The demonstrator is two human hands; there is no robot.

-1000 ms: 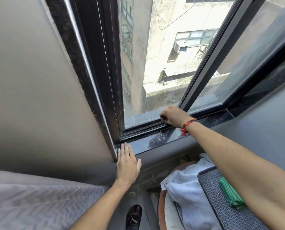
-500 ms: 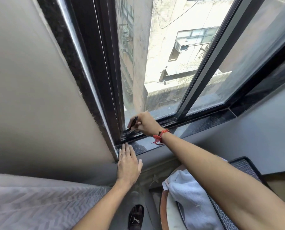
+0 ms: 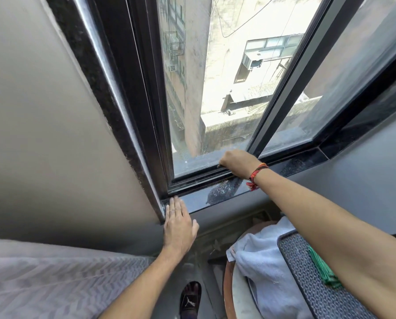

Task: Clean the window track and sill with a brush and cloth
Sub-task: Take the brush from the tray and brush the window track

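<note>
My right hand (image 3: 237, 162) is fisted around a dark brush, of which only a small tip (image 3: 218, 166) shows at the knuckles. It rests in the black window track (image 3: 197, 178), near the middle mullion. A dusty patch lies on the dark polished sill (image 3: 224, 192) just below the hand. My left hand (image 3: 178, 223) lies flat, fingers together, on the sill's left corner and the wall under it. A folded green cloth (image 3: 323, 270) sits on a patterned mat at the lower right, partly behind my right forearm.
A white towel (image 3: 259, 265) drapes over a round table (image 3: 229, 291) under the sill. The dark patterned mat (image 3: 307, 284) lies on that table. A grey fabric surface (image 3: 54, 279) fills the lower left. A black slipper (image 3: 190, 298) is on the floor.
My right hand slid left along the track to its left end, then back right to near the mullion. The left hand stayed planted at the sill corner.
</note>
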